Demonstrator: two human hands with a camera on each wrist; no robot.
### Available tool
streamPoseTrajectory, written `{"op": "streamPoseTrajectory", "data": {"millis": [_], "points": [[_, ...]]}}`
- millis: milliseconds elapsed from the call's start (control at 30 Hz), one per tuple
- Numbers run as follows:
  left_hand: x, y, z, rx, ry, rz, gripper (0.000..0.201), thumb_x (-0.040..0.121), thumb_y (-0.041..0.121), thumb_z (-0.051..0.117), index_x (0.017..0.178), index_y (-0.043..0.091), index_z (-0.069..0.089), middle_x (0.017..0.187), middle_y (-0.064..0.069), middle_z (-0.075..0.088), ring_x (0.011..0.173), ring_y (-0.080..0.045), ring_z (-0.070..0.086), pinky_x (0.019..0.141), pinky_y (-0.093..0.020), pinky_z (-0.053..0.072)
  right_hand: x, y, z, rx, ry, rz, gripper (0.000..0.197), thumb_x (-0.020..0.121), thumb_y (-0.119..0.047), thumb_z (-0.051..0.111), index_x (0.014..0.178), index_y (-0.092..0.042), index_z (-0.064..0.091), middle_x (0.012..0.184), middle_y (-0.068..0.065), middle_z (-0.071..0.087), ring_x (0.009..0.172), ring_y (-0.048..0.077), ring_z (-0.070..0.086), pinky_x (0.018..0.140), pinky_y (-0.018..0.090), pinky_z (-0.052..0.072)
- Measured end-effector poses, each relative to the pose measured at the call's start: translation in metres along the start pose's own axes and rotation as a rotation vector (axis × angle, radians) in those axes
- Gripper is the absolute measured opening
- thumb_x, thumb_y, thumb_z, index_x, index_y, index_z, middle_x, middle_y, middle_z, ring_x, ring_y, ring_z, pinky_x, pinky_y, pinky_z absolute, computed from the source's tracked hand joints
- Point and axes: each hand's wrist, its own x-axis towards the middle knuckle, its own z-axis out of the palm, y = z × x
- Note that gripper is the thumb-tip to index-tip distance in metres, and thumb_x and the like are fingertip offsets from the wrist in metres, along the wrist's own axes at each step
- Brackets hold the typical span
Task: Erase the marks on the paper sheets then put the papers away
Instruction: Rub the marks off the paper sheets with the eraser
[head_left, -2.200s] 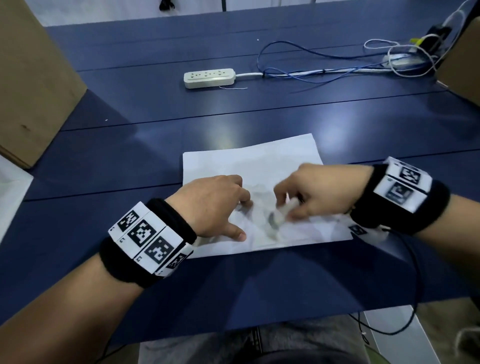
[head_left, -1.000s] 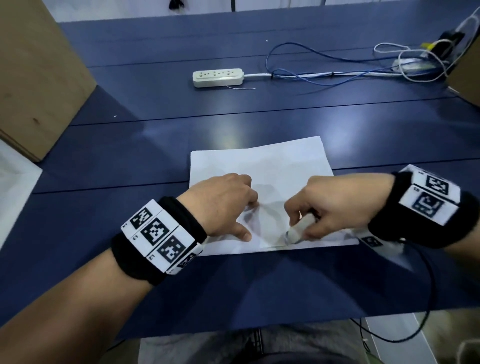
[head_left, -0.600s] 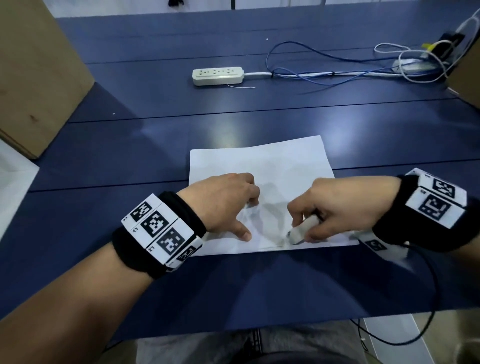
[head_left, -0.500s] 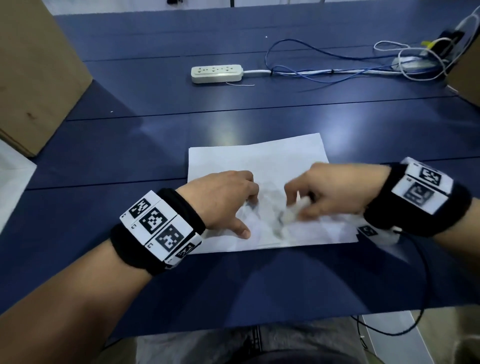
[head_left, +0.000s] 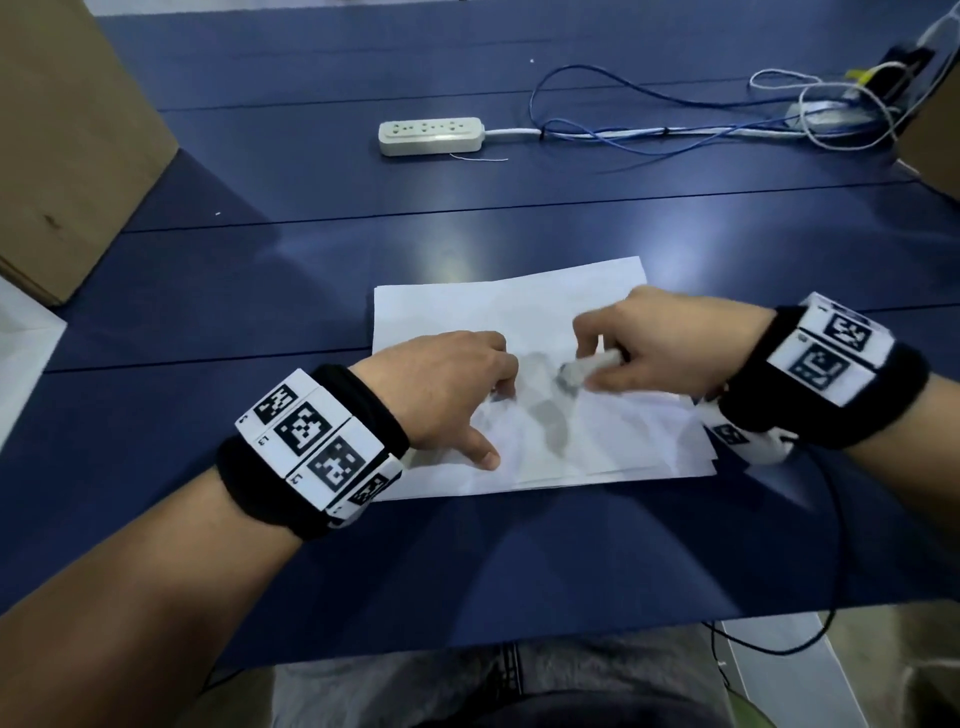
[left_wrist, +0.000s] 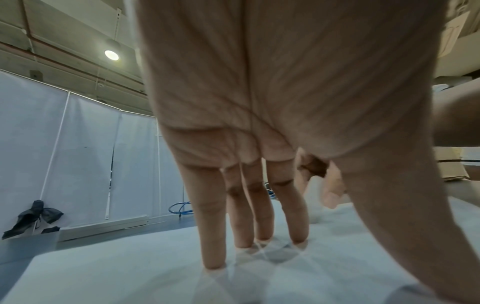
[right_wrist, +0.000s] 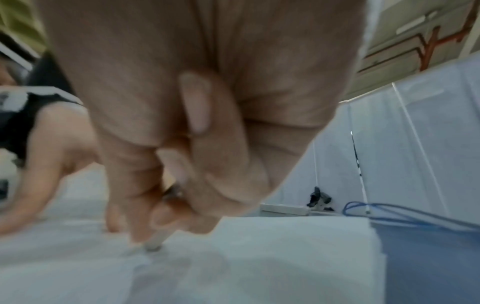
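Observation:
A stack of white paper sheets (head_left: 467, 306) lies on the blue table (head_left: 260, 291) in front of me. My left hand (head_left: 447, 395) presses down on the paper with straight fingers (left_wrist: 213, 236) and spread thumb. My right hand (head_left: 649, 348) grips a white eraser (head_left: 587, 366) between thumb and fingers, its grey tip touching the sheet near the middle. In the right wrist view the eraser (right_wrist: 155, 241) meets the paper (right_wrist: 259, 257) under the curled fingers. I make out no clear marks on the blurred sheet, only shadows and creases.
A white power strip (head_left: 431, 136) and tangled blue and white cables (head_left: 727, 119) lie at the far side. A brown cardboard box (head_left: 67, 140) stands at the left, another box (head_left: 935, 140) at the far right. A black wire (head_left: 831, 571) hangs off the near edge.
My right hand has been rubbing the eraser back and forth; it moved from the sheet's near edge up toward the middle. The left hand stayed pressing the paper.

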Motion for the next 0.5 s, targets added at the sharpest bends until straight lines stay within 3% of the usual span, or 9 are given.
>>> {"op": "streamPoseTrajectory", "data": {"millis": [67, 100, 167, 267, 367, 433, 500], "points": [[0.000, 0.000, 0.000, -0.004, 0.004, 0.000, 0.058, 0.067, 0.052, 0.083, 0.113, 0.027, 0.057, 0.108, 0.013, 0.048, 0.097, -0.014, 0.054, 0.082, -0.036, 0.048, 0.001, 0.004, -0.001, -0.002, 0.064, 0.015, 0.023, 0.085, -0.041, 0.059, 0.099, -0.023, 0.061, 0.072, -0.006, 0.066, 0.070, 0.012, 0.056, 0.068, 0.036, 0.054], [0.000, 0.000, 0.000, -0.005, 0.004, 0.000, 0.058, 0.067, 0.052, 0.083, 0.113, 0.027, 0.057, 0.109, 0.013, 0.048, 0.097, -0.013, 0.054, 0.083, -0.036, 0.048, -0.003, 0.002, -0.001, 0.008, 0.033, -0.008, 0.021, 0.086, -0.039, 0.061, 0.098, -0.022, 0.061, 0.070, -0.007, 0.064, 0.068, 0.010, 0.055, 0.066, 0.031, 0.053], [0.000, 0.000, 0.001, -0.002, 0.003, 0.004, 0.059, 0.068, 0.052, 0.082, 0.116, 0.028, 0.056, 0.111, 0.012, 0.048, 0.099, -0.013, 0.053, 0.084, -0.036, 0.048, -0.014, -0.007, 0.000, 0.066, -0.141, -0.088, 0.016, 0.083, -0.033, 0.069, 0.095, -0.025, 0.061, 0.066, -0.007, 0.060, 0.061, 0.003, 0.052, 0.057, 0.021, 0.044], [0.000, -0.001, 0.002, -0.006, 0.009, 0.020, 0.063, 0.069, 0.051, 0.082, 0.122, 0.029, 0.054, 0.114, 0.013, 0.047, 0.102, -0.014, 0.054, 0.084, -0.037, 0.048, -0.024, -0.016, 0.002, 0.118, -0.315, -0.138, 0.015, 0.080, -0.033, 0.072, 0.088, -0.029, 0.060, 0.065, -0.001, 0.061, 0.057, 0.005, 0.050, 0.053, 0.025, 0.042], [0.001, -0.001, 0.002, 0.014, -0.001, 0.036, 0.068, 0.070, 0.052, 0.081, 0.129, 0.032, 0.052, 0.116, 0.012, 0.046, 0.101, -0.014, 0.052, 0.085, -0.037, 0.048, -0.011, -0.008, 0.001, 0.035, -0.164, -0.074, 0.017, 0.084, -0.035, 0.070, 0.099, -0.030, 0.063, 0.064, -0.009, 0.055, 0.057, 0.000, 0.049, 0.056, 0.023, 0.042], [0.001, -0.001, 0.001, 0.018, 0.000, 0.038, 0.070, 0.070, 0.053, 0.081, 0.131, 0.034, 0.052, 0.115, 0.012, 0.046, 0.099, -0.012, 0.051, 0.084, -0.036, 0.047, 0.000, 0.001, -0.002, -0.001, -0.018, -0.010, 0.023, 0.087, -0.038, 0.063, 0.105, -0.023, 0.062, 0.065, -0.013, 0.056, 0.061, -0.004, 0.049, 0.063, 0.029, 0.047], [0.001, 0.000, 0.000, 0.019, -0.004, 0.036, 0.071, 0.070, 0.053, 0.081, 0.132, 0.036, 0.052, 0.115, 0.013, 0.046, 0.100, -0.012, 0.052, 0.085, -0.036, 0.048, 0.001, 0.006, -0.003, 0.013, 0.029, 0.017, 0.024, 0.088, -0.040, 0.060, 0.105, -0.023, 0.060, 0.066, -0.013, 0.059, 0.063, -0.003, 0.051, 0.067, 0.033, 0.052]]}}
